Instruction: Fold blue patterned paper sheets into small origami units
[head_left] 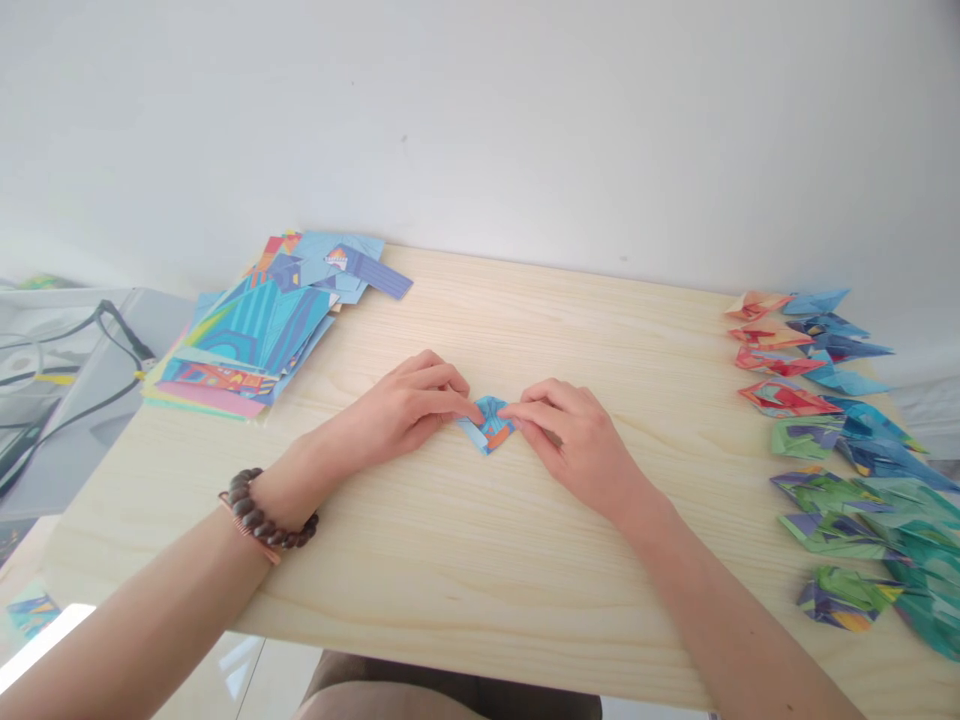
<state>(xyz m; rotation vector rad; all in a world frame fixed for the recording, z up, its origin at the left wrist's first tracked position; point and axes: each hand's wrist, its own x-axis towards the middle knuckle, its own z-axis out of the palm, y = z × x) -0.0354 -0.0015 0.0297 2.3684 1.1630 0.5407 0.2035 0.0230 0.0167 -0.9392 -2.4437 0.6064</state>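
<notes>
A small folded piece of patterned paper, blue with orange, lies at the middle of the pale wooden table. My left hand pinches its left corner with closed fingers. My right hand pinches its right corner the same way. Both hands rest on the tabletop on either side of the paper. A dark bead bracelet sits on my left wrist.
A loose stack of colourful paper sheets lies at the table's far left. Several folded paper pieces in red, blue and green line the right edge. A white wall rises behind. Cables lie on a grey surface left of the table.
</notes>
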